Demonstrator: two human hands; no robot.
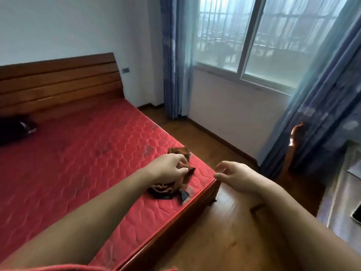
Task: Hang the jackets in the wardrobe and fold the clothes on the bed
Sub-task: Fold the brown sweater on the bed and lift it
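1. The bed (pixel 78 153) fills the left half of the view. Its red quilted mattress is bare, and a wooden frame runs along its foot and right side.
2. The wooden floor (pixel 224 231) lies right of the bed and runs to the wall under the window (pixel 254 36).
3. Blue curtains (pixel 322 94) hang on both sides of the window.
4. The slatted wooden headboard (pixel 58 85) stands at the bed's far edge against the white wall.
5. A dark bundle (pixel 13 132) lies near the headboard at the bed's left edge. It is partly cut off by the frame, and what it is cannot be told.
6. The brown garment (pixel 180 152) lies crumpled on the mattress at the corner where the foot of the bed meets its right side. A dark part of it trails toward the foot edge.
7. The left hand (pixel 168 167) reaches over the bed and rests on top of the brown garment. Its fingers (pixel 183 170) are bunched and pinch a fold of the cloth.
8. The right hand (pixel 240 177) hovers over the floor just beside that same corner, apart from the garment. Its fingers (pixel 222 164) are loosely curled and released, holding nothing.
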